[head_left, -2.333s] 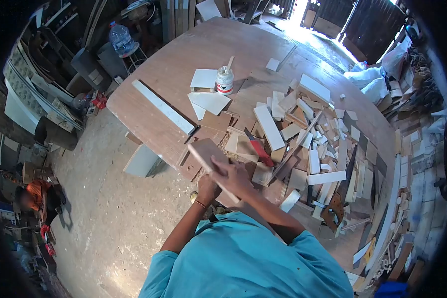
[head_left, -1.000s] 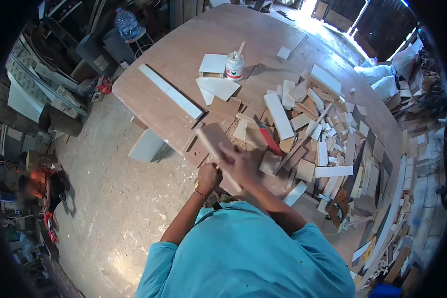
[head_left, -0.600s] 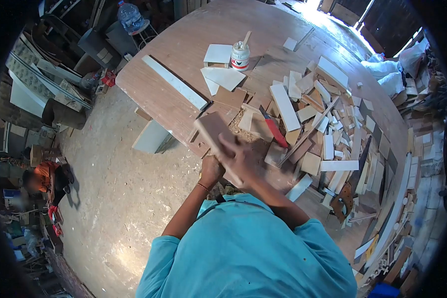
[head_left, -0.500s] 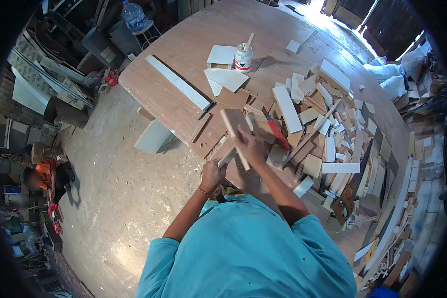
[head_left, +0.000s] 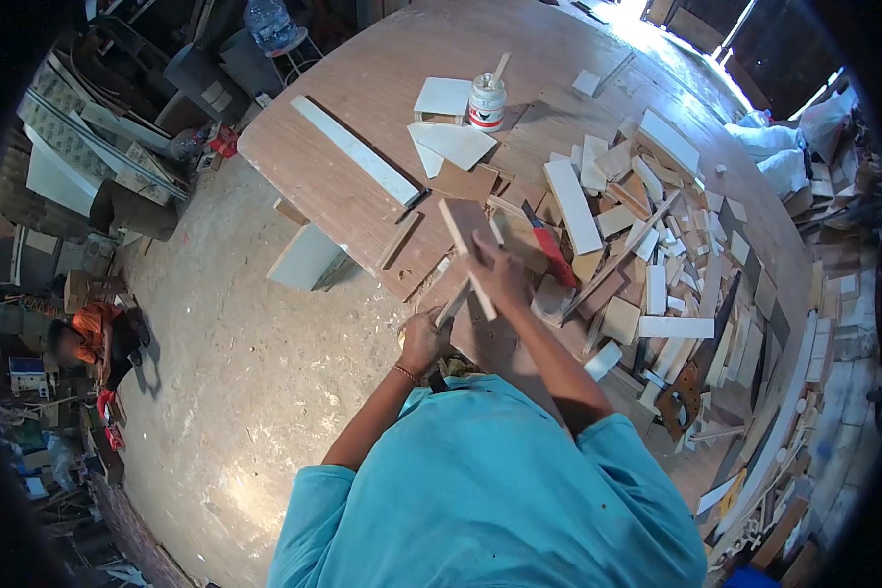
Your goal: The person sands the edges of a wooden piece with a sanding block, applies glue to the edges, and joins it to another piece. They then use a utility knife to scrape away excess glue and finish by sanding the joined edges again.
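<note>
My right hand (head_left: 500,276) is closed on a flat wooden board (head_left: 458,221), which slants above the near edge of the wooden table (head_left: 363,69). To its left, my left hand (head_left: 426,343) grips a narrow wood strip (head_left: 453,302), whose upper end is close beside the board. Whether the two pieces touch is unclear. Right of the board lies a saw with a red handle (head_left: 553,257). Beyond, a glue jar (head_left: 487,103) with a stick in it stands beside a small white-topped block (head_left: 443,98). A long white strip (head_left: 355,149) lies at the left.
Many wood offcuts (head_left: 676,327) are heaped on the table's right side, with a wooden saw handle (head_left: 678,400) among them. A white panel (head_left: 306,259) stands below the table's left edge. Across the floor at far left sits a person in orange (head_left: 94,331).
The view has shifted slightly, so the table items appear a little lower and further right. Both hands keep their holds, with the board and strip still close together.
</note>
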Action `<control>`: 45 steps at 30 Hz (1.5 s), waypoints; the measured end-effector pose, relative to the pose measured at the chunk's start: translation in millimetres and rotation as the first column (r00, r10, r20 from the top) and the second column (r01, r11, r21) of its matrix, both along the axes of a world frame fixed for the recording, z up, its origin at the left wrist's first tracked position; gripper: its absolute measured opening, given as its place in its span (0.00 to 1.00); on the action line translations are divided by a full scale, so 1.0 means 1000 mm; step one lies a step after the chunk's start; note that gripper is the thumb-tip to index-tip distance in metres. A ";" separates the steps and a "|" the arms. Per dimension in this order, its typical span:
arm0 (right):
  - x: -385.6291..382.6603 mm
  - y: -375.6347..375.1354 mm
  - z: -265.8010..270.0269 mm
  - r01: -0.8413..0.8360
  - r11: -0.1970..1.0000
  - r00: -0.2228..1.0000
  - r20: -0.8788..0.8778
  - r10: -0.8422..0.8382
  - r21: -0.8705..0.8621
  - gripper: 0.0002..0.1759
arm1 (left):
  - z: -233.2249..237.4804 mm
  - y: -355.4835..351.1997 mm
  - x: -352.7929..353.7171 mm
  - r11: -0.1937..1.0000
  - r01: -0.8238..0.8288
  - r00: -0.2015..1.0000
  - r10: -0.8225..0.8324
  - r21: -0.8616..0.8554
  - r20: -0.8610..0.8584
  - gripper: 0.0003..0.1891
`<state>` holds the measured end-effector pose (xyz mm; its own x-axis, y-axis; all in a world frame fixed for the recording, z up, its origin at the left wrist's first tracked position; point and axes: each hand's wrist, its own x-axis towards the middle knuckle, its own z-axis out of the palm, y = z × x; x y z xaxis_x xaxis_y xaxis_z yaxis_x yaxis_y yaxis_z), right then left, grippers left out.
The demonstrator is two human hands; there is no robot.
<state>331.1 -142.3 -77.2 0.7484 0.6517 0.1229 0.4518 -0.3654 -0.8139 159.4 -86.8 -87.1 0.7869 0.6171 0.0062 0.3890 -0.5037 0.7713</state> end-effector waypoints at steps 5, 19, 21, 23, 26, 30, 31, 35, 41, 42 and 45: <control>-0.022 -0.023 0.014 -0.140 0.981 0.978 0.134 0.157 -0.131 0.27 | 0.003 -0.002 0.001 0.993 0.028 0.992 -0.042 0.118 0.120 0.12; -0.049 -0.026 0.060 -0.121 0.950 0.985 0.087 0.152 -0.287 0.28 | -0.011 0.002 -0.001 0.999 0.006 0.997 -0.010 0.051 0.078 0.10; -0.062 -0.032 0.065 -0.199 0.949 0.952 0.180 0.247 -0.245 0.28 | -0.014 0.002 -0.003 0.997 0.055 0.996 -0.059 0.057 0.066 0.10; -0.049 -0.028 0.058 -0.164 0.949 0.965 0.154 0.211 -0.269 0.28 | -0.005 0.001 -0.001 0.999 0.031 0.999 -0.030 0.022 -0.028 0.11; -0.002 -0.011 0.020 -0.149 0.964 0.984 0.060 0.166 -0.221 0.27 | 0.000 -0.010 0.001 0.997 -0.050 0.993 0.042 0.062 0.114 0.12; -0.002 -0.013 0.029 -0.034 0.965 0.996 0.075 0.055 -0.259 0.26 | 0.007 -0.009 0.008 0.994 0.010 1.000 -0.011 0.104 0.013 0.12; -0.011 -0.013 0.014 -0.040 0.977 0.994 0.088 0.059 -0.209 0.26 | 0.007 -0.007 0.012 0.994 0.005 1.000 -0.007 0.106 0.013 0.12; -0.056 -0.024 0.055 -0.126 0.992 0.979 0.164 0.122 0.013 0.27 | -0.009 -0.002 0.021 0.980 0.030 0.998 -0.040 0.196 0.044 0.05; -0.016 -0.010 0.020 0.005 1.000 0.998 -0.067 -0.004 0.010 0.27 | 0.023 -0.010 0.028 0.985 -0.052 0.997 0.060 0.165 -0.040 0.08; -0.016 -0.010 0.014 0.001 1.000 0.998 -0.066 0.000 0.014 0.27 | 0.023 -0.008 0.029 0.984 -0.056 0.997 0.063 0.169 -0.039 0.08; -0.034 -0.018 0.032 -0.157 0.978 0.985 0.088 0.146 0.137 0.26 | -0.001 0.002 0.033 0.979 0.002 0.992 0.022 0.202 -0.121 0.08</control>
<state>296.6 -160.5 -44.9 0.6267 0.7284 0.2768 0.5565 -0.1697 -0.8133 192.1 -84.7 -88.3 0.7832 0.6208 0.0354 0.4796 -0.6393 0.6011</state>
